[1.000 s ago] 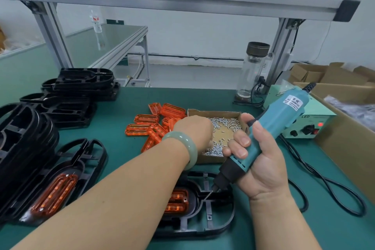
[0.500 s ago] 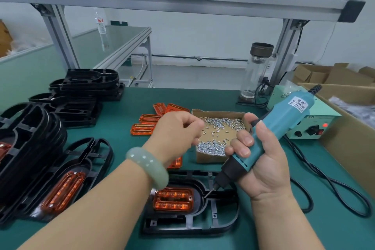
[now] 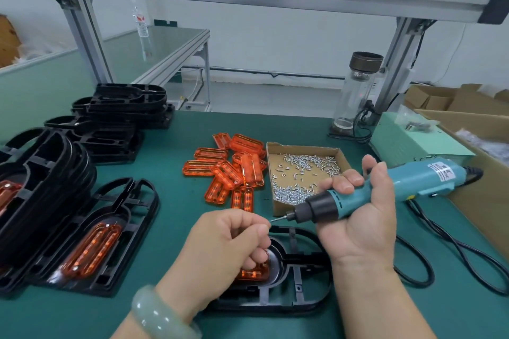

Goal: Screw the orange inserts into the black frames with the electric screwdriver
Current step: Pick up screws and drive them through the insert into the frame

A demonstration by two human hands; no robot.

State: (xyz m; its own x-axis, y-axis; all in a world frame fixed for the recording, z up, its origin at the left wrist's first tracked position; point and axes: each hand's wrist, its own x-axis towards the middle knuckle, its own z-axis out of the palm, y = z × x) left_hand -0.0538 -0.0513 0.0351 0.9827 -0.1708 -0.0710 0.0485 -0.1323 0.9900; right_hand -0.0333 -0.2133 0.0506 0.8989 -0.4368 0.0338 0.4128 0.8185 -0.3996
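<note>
**A:** Far left on the worktop (image 3: 176,228), a black frame (image 3: 132,217) lay flat. And the left hand (image 3: 228,250)?

**B:** Fingers curled, thumb and forefinger pinched at the tip of the bit (image 3: 278,219). A screw? Couldn't tell. Beneath sat the working frame (image 3: 300,292), orange insert (image 3: 253,274) inside.

**A:** And the right?

**B:** Right hand (image 3: 363,223) was wrapped round the electric screwdriver (image 3: 413,181), nearly level above that frame, near the screw box (image 3: 303,147).

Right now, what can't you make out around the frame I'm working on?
Head view only.
1. Any screw in the grip of the left hand, at the electric screwdriver bit: too small, fingers cover it.
2. Most of the orange insert in the black frame: under the left hand.
3. The frame stack: cut by the left edge.
</note>
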